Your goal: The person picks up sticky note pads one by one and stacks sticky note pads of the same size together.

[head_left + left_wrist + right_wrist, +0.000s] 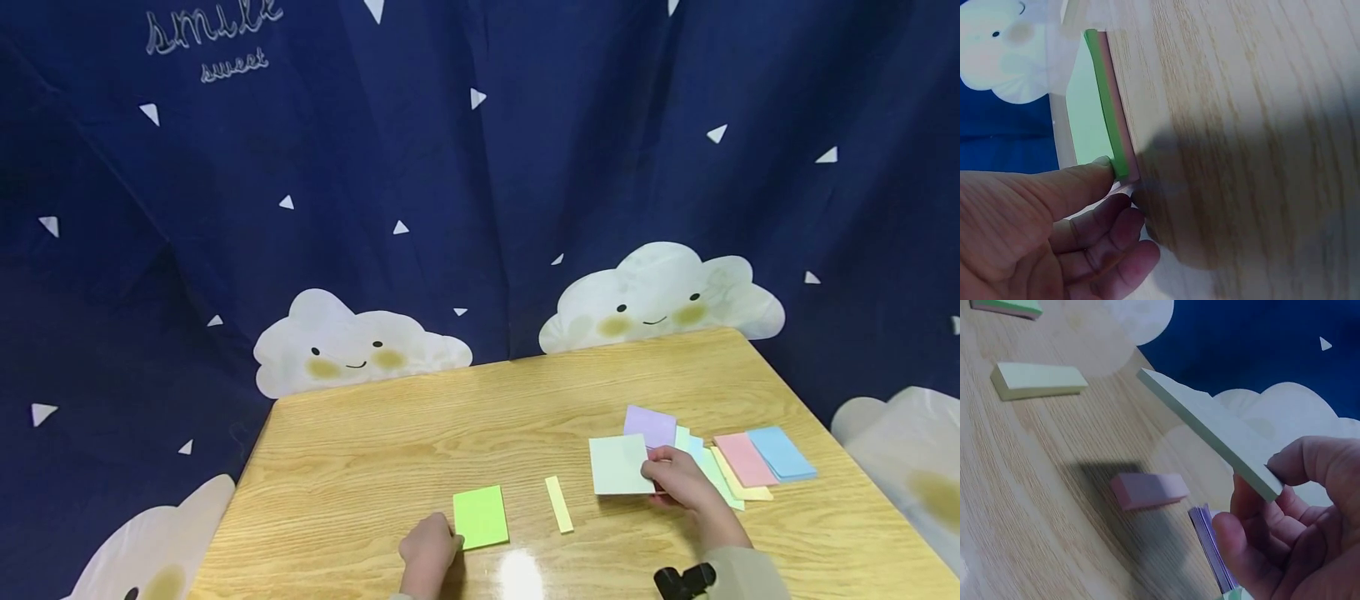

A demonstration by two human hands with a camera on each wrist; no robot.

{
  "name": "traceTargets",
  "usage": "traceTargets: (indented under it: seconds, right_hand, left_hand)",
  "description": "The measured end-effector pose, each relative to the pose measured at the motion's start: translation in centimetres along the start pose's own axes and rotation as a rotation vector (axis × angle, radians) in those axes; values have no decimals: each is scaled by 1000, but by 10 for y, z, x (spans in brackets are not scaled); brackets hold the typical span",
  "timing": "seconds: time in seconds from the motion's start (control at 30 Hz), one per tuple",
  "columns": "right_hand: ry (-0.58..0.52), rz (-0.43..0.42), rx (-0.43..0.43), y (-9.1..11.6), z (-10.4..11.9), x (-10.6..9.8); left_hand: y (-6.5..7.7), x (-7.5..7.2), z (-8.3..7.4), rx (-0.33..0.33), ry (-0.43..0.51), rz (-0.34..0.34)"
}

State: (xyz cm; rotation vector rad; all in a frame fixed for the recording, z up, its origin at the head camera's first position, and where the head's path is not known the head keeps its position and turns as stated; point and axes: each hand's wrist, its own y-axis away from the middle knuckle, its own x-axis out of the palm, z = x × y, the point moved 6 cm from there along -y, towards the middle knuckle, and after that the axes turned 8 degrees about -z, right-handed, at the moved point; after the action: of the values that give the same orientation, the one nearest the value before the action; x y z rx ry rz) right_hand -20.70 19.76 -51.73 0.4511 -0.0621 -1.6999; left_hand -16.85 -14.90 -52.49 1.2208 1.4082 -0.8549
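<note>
My left hand (431, 546) pinches the near left corner of a bright green sticky note pad (481, 517), with the thumb on its top. The left wrist view shows a pink layer (1124, 125) directly under the green one, both low at the wooden table. Raised above the table, a pale mint sticky note pad (618, 464) is held by its right edge between the thumb and fingers of my right hand (682, 479). Below that pad, in the right wrist view, a narrow pink sticky note pad (1150, 490) lies on the wood.
Between the hands lies a narrow yellow sticky note pad (558, 505). Behind the right hand is a purple pad (651, 425). Pink (744, 460) and blue pads (782, 452) overlap a yellow one (757, 494) near the table's right edge. A dark blue curtain (450, 167) hangs behind.
</note>
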Motion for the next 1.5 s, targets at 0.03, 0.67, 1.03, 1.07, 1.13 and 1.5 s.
traceTargets:
  seconds: [0.03, 0.67, 1.03, 1.07, 1.13, 1.5]
  right_hand:
    - [-3, -4, 1, 0, 1, 1]
    - [-4, 18, -7, 2, 14, 34]
    - [-11, 29, -24, 4, 22, 49]
    - [-11, 32, -25, 4, 23, 51]
    - [-16, 29, -23, 4, 23, 53]
    - [-42, 40, -37, 4, 29, 68]
  left_hand:
    - [0, 0, 0, 1, 3, -2]
    - [-1, 2, 0, 5, 12, 3]
    - [-1, 1, 0, 10, 16, 6]
    - [-1, 1, 0, 11, 15, 4]
    - [-1, 1, 0, 8, 10, 10]
    - [-1, 2, 0, -9, -3, 15]
